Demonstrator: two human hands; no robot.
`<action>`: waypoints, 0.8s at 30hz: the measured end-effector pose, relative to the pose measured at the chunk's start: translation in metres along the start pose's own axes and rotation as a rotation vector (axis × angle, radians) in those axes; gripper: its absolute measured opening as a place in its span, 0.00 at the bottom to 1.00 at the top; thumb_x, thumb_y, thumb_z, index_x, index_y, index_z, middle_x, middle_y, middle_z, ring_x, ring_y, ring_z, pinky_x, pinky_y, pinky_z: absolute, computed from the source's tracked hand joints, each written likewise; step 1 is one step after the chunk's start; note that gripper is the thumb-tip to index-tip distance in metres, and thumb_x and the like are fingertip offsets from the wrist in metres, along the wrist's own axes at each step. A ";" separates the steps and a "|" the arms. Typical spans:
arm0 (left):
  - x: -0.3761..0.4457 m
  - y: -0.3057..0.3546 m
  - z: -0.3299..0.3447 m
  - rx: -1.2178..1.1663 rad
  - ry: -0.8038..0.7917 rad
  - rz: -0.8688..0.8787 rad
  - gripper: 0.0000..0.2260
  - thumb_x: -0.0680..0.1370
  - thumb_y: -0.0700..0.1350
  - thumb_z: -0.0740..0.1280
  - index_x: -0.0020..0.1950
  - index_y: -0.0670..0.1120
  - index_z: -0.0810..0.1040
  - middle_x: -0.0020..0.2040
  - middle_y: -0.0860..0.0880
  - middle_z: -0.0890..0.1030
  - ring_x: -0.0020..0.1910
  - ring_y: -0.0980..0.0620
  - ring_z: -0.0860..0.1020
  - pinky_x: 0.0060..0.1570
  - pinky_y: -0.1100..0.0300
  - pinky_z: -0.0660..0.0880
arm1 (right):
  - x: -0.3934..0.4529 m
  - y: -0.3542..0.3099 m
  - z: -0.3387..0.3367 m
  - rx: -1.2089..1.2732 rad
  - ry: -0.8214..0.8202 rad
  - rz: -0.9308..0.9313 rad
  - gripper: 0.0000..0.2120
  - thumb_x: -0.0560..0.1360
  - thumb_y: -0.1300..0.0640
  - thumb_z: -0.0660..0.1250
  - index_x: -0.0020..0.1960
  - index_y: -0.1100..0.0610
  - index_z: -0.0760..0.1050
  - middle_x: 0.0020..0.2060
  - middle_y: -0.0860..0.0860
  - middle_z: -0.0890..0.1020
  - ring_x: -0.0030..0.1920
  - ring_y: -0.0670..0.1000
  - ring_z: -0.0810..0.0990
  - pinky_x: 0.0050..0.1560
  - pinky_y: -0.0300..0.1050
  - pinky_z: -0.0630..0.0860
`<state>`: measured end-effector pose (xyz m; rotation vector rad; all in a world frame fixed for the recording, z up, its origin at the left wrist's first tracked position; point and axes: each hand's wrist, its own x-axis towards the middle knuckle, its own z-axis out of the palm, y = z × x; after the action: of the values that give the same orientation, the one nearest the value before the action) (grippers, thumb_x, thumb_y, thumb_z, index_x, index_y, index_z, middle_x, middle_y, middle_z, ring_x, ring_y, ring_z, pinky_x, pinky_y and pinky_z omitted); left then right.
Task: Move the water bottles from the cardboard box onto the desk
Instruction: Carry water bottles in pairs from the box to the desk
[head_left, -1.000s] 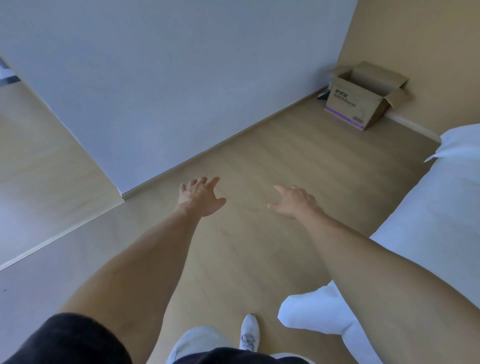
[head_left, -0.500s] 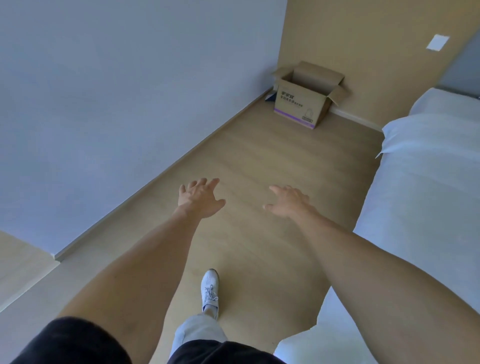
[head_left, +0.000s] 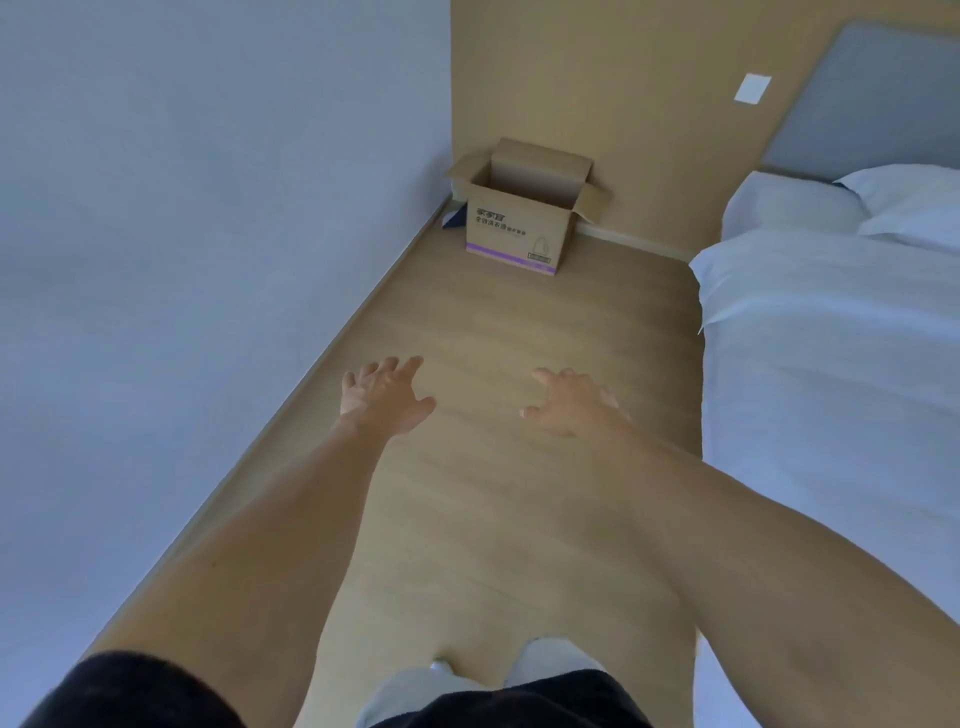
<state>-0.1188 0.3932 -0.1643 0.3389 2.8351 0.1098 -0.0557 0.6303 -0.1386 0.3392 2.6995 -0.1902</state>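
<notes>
At the far corner of the floor, where the walls meet, sits the open cardboard box (head_left: 522, 218), so walk straight along beside the bed (head_left: 831, 364), keeping your empty left hand (head_left: 382, 397) and right hand (head_left: 569, 402) spread-fingered, then look inside for bottles you cannot yet see.

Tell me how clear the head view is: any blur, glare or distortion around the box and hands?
Head view: soft, even light, no glare; the box is fairly sharp, its print legible but its inside hidden; the left hand and right hand are slightly motion-blurred at the fingertips; wide-angle stretch swells the forearms near the bottom.
</notes>
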 end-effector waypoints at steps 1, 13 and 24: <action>0.015 0.000 -0.004 0.001 -0.003 0.014 0.31 0.79 0.62 0.60 0.80 0.58 0.56 0.77 0.49 0.65 0.75 0.43 0.64 0.72 0.44 0.59 | 0.012 -0.001 -0.005 0.003 -0.001 0.009 0.33 0.77 0.38 0.64 0.78 0.46 0.60 0.71 0.57 0.70 0.71 0.59 0.69 0.68 0.54 0.69; 0.216 0.012 -0.046 0.039 0.012 0.076 0.31 0.79 0.62 0.60 0.80 0.57 0.57 0.76 0.49 0.66 0.74 0.43 0.65 0.72 0.43 0.60 | 0.193 0.007 -0.066 0.064 -0.018 0.057 0.31 0.77 0.39 0.63 0.77 0.46 0.61 0.69 0.56 0.70 0.70 0.59 0.69 0.66 0.55 0.70; 0.422 0.052 -0.115 0.074 0.018 0.064 0.30 0.79 0.62 0.60 0.79 0.56 0.57 0.76 0.49 0.67 0.74 0.42 0.65 0.72 0.43 0.60 | 0.397 0.037 -0.160 0.111 -0.062 0.016 0.35 0.78 0.37 0.61 0.80 0.44 0.54 0.77 0.53 0.63 0.77 0.58 0.61 0.72 0.56 0.64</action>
<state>-0.5334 0.5412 -0.1621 0.4473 2.8520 0.0219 -0.4592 0.7773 -0.1615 0.3812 2.6304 -0.3413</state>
